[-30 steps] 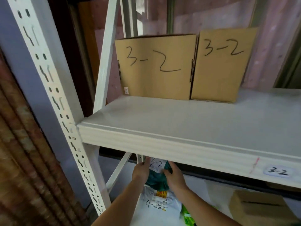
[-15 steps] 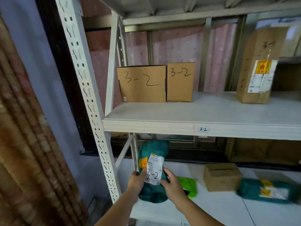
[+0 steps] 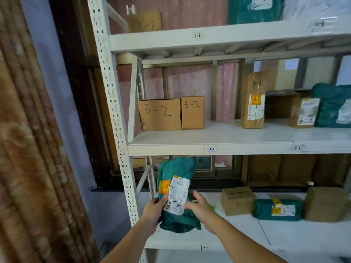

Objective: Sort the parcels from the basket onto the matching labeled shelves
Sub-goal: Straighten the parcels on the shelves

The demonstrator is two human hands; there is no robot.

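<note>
Shelving (image 3: 247,149) tagged 3-2 stands at twelve o'clock, above a teal parcel marked 3-2.

Two boxes (image 3: 159,114) marked 3-2 already sit at its back, so it looks the right destination; the teal parcel (image 3: 176,194) is held upright at six o'clock, label readable, left hand (image 3: 153,209) and right hand (image 3: 199,205) both gripping it.

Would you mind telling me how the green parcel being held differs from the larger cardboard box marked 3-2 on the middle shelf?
The green parcel is a soft, crumpled bag; the larger cardboard box is rigid and square-edged. The green parcel's 3-2 is written on a white printed label, while the larger cardboard box has it written straight on the cardboard. The left hand and right hand hold the parcel below the middle shelf, where the box stands. Both are marked 3-2.
</note>
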